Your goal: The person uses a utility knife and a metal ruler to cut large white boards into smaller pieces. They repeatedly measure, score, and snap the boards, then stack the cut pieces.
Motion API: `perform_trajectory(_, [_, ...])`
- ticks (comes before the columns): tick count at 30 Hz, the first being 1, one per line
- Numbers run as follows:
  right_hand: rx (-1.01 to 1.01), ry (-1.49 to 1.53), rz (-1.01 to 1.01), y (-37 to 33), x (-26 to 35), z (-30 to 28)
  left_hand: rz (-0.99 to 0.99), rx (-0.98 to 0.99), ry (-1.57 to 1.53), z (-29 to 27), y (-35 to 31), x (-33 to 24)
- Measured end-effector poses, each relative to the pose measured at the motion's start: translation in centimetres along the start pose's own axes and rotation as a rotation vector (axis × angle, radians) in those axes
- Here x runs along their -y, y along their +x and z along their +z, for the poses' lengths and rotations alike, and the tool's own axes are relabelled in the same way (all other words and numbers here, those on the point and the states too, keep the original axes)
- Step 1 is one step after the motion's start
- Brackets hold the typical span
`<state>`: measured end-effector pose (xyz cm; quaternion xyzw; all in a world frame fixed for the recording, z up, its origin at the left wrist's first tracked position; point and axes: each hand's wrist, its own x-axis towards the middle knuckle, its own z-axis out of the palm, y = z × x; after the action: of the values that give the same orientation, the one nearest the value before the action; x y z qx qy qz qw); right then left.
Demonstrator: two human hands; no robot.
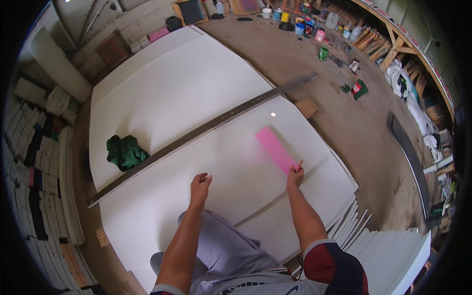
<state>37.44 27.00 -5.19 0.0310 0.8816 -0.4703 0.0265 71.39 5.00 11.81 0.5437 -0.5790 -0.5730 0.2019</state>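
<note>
In my right hand is one end of a flat pink strip, which stretches away to the upper left over a white sheet. A slim red piece sticks up beside the fingers; its kind is too small to tell. My left hand hovers over the sheet in front of my knees, fingers loosely bent and thumb apart, with nothing visible in it. Beyond both hands a long dark metal straightedge lies diagonally across the white sheets. A crumpled dark green cloth rests against its far side, to the left.
White sheets are stacked at lower right, with piled boards along the left. Paint cans and a green-and-red packet are on the floor at the upper right. A long black strip lies near the right-hand shelving.
</note>
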Motion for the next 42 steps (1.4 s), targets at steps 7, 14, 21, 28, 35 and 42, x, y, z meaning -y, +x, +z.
perform_trajectory(7, [-0.366, -0.152, 0.108, 12.2, -3.3, -3.0, 0.011, 0.054, 0.211, 1.9, 5.3, 0.1])
perform_trajectory(14, [-0.410, -0.355, 0.245, 14.3, 0.5, -1.3, 0.351, 0.198, 0.476, 13.4, 14.7, -4.6])
perform_trajectory(21, [-0.472, -0.499, 0.173, 13.9, -2.3, -0.3, 0.958, 0.701, 0.813, 37.8, 21.2, -13.6])
perform_trajectory(28, [-0.435, -0.495, 0.196, 13.0, -1.7, -0.3, 1.200, 1.097, 1.190, 50.0, 26.4, -16.5])
perform_trajectory(35, [-0.434, -0.452, 0.205, 13.6, -0.4, -0.3, 1.367, 1.023, 0.990, 50.7, 29.4, -13.7])
perform_trajectory(42, [-0.421, -0.379, 0.238, 12.7, -0.4, -0.8, 1.367, 1.034, 0.884, 51.1, 29.7, -13.1])
